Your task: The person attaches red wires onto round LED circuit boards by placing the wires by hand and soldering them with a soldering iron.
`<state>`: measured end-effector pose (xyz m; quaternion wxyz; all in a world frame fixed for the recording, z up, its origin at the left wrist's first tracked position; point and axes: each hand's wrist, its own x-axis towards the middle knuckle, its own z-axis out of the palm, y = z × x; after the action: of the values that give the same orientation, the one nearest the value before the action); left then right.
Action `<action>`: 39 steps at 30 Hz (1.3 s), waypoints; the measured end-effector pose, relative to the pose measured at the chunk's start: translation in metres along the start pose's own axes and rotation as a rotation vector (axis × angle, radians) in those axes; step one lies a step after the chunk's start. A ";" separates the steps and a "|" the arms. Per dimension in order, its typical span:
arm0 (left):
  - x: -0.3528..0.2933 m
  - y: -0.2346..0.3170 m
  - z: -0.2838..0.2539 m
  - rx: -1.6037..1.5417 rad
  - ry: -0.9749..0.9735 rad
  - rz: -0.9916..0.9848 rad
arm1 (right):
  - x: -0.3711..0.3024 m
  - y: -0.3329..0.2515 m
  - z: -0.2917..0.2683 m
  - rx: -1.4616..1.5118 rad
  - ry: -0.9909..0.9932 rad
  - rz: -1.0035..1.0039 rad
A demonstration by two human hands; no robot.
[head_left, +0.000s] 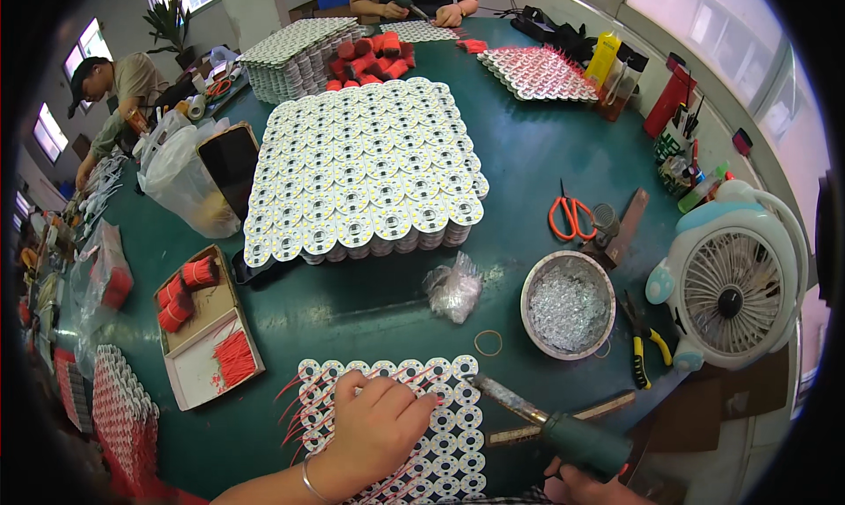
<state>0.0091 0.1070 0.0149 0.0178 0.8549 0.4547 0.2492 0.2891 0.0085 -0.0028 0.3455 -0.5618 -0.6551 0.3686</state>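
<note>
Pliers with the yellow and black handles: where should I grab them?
Best by both handles, probably coming from the near side. The pliers lie with their handles spread toward the person, while the narrow nose points away, between the bowl and the fan.

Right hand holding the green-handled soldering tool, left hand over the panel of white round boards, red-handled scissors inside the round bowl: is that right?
Not the scissors: the head view shows them on the green table, beyond the round bowl. The right hand does hold the soldering tool, and the left hand is over the panel.
</note>
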 end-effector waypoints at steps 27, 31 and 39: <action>-0.011 -0.005 0.022 -0.067 0.003 -0.051 | 0.004 -0.009 0.018 -0.024 -0.067 -0.111; -0.009 -0.004 0.021 -0.066 -0.004 -0.066 | 0.001 -0.008 0.018 0.174 -0.064 -0.027; -0.008 0.001 0.015 -0.028 0.033 -0.054 | -0.013 -0.008 0.020 1.106 0.011 0.460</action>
<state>0.0128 0.1028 -0.0008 0.0290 0.8378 0.4742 0.2689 0.2696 -0.0065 -0.0063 0.5016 -0.4278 -0.2256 0.7173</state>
